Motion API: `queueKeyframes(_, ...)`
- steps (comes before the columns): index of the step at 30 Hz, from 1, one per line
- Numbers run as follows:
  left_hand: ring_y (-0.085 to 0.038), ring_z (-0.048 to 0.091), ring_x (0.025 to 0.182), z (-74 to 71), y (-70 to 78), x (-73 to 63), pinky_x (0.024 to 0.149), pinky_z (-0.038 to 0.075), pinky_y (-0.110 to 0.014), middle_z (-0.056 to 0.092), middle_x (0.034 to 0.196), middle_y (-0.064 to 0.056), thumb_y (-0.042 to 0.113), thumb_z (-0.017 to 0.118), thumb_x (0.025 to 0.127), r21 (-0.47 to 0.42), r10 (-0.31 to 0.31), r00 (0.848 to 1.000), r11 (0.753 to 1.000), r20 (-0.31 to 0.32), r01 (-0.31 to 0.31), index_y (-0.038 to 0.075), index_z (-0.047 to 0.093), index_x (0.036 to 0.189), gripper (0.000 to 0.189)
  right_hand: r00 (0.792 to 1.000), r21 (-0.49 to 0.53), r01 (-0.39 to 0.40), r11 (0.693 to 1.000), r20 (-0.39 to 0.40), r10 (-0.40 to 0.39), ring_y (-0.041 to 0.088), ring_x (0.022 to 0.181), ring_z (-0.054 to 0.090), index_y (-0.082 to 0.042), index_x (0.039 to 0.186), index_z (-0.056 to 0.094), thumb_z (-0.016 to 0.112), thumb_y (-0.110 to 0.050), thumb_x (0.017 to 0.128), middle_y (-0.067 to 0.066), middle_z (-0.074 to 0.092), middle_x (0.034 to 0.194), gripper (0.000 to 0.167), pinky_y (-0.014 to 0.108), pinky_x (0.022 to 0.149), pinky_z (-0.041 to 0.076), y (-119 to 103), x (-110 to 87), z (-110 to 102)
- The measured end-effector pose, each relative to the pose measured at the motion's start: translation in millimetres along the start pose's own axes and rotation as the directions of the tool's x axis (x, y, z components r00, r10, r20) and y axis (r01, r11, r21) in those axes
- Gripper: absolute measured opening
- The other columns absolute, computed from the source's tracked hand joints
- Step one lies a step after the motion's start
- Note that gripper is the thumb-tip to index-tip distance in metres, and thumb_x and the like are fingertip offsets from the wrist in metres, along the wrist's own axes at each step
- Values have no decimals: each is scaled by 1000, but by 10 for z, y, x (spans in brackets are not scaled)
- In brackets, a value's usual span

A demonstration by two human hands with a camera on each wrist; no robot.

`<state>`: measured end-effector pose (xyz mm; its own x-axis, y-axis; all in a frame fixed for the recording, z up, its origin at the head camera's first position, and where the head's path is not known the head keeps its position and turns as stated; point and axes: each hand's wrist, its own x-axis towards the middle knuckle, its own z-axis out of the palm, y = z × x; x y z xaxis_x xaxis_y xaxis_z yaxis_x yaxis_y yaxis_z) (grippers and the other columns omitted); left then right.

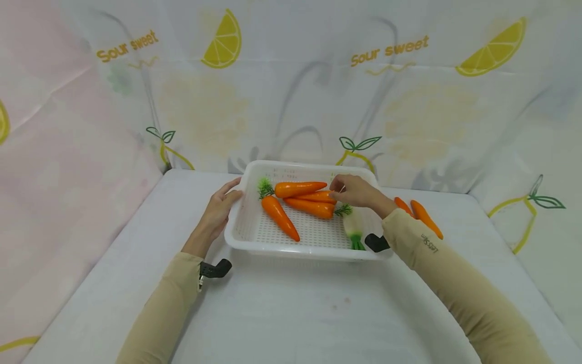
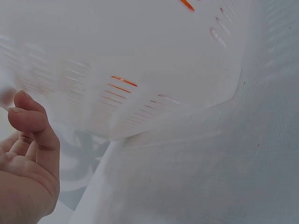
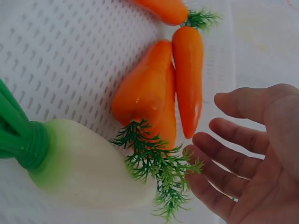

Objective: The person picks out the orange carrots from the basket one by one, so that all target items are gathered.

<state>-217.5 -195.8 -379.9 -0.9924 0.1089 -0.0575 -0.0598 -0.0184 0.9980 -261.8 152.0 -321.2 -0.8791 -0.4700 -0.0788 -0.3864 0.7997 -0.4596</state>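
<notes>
A white plastic basket stands in the middle of the table, with several orange carrots and a white radish inside. My left hand grips the basket's left rim, thumb on the rim; the left wrist view shows that hand beside the slotted basket wall. Over the basket's right back part is my right hand, fingers slightly bent near the carrot tips. In the right wrist view this hand holds nothing, its fingertips close to the green carrot leaves and a carrot.
Two more carrots lie on the white table to the right of the basket, one partly hidden by the right forearm. Behind the table hangs a cloth printed with lemons. Black wrist cameras sit at both cuffs.
</notes>
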Motion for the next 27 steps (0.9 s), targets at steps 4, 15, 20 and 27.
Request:
queueKeyframes(4,-8,63,90,-22,-23,53,71,54,-25,60,123,-5,28,52,98,-1,-3,1000,1000,1,3,24,35,146,52,997,-34,11,999,78,-8,29,103,57,0,115,58,59,-23,91,16,62,113,33,42,91,48,-19,55,8)
queueKeyframes(15,-8,64,89,-40,-117,115,71,54,-26,61,123,-4,35,53,96,25,17,1000,1000,-21,-16,29,39,144,50,973,-252,0,968,222,58,25,98,55,-1,118,57,61,-21,88,13,62,112,36,39,91,46,-170,205,214)
queueKeyframes(20,-8,64,89,-38,-131,103,70,54,-26,63,118,-1,34,54,96,12,15,1000,1000,-24,-15,29,40,143,49,972,-301,-16,954,220,86,19,81,48,-6,103,59,64,-22,86,4,56,89,24,31,73,41,-195,239,269)
queueKeyframes(27,-9,63,92,-75,-139,85,73,54,-26,61,123,-3,36,55,95,28,10,999,1000,-42,-9,31,41,142,50,971,-340,18,940,230,64,16,74,45,-11,88,56,66,-30,85,0,46,78,22,27,64,34,-183,318,347)
